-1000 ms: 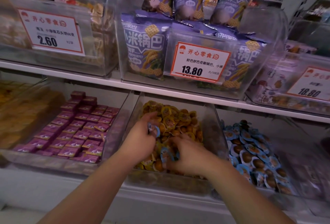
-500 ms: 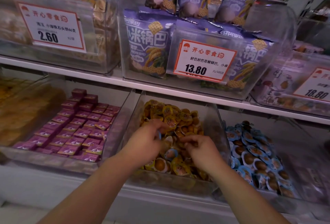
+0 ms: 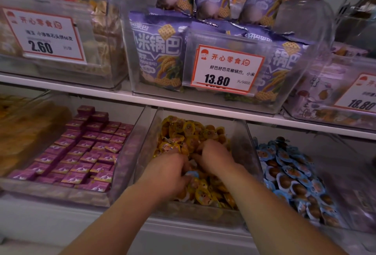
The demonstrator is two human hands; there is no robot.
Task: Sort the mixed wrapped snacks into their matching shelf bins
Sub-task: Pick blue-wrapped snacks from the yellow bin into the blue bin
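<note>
Both in the clear plastic middle bin (image 3: 242, 144) of yellow-wrapped round snacks (image 3: 183, 130): left hand (image 3: 168, 170) at 7 o'clock in the pile, fingers curled down around a blue-wrapped snack (image 3: 191, 174); right hand (image 3: 213, 156) at 1 o'clock of it, fingers bent into the wrappers, grip impossible to tell. At 3 o'clock, neighbouring bin of blue-wrapped round snacks (image 3: 293, 175); at 9 o'clock, purple square packets (image 3: 85, 149).

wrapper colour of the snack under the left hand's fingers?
Light blue, unlike the yellow wrapped snacks around it; the stray blue snack shows in the head view by the left hand.
</note>
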